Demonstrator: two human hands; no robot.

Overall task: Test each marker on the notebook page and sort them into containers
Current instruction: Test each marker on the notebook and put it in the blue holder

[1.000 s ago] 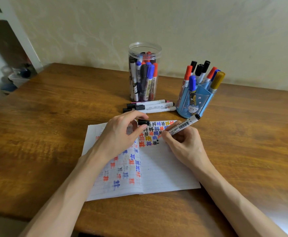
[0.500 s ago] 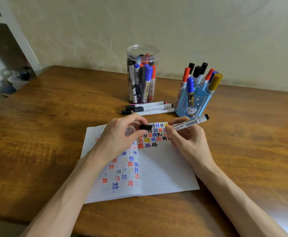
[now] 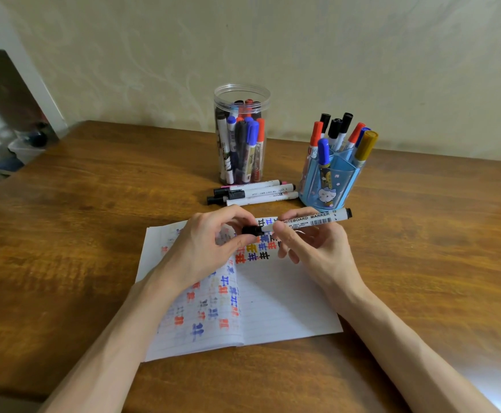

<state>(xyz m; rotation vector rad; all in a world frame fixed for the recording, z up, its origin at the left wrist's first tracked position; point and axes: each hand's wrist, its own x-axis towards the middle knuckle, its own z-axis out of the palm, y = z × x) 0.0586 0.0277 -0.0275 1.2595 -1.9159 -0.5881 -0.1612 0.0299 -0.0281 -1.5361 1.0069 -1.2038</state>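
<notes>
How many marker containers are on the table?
2. A clear cylindrical plastic jar stands at the back of the wooden table; a blue plastic pen holder to its right. None seem hidden.

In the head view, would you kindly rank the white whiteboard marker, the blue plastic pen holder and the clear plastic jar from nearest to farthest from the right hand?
1. White whiteboard marker: pinched in the right hand itself.
2. Blue plastic pen holder: just behind the hand.
3. Clear plastic jar: farther back, off to the left.
</notes>
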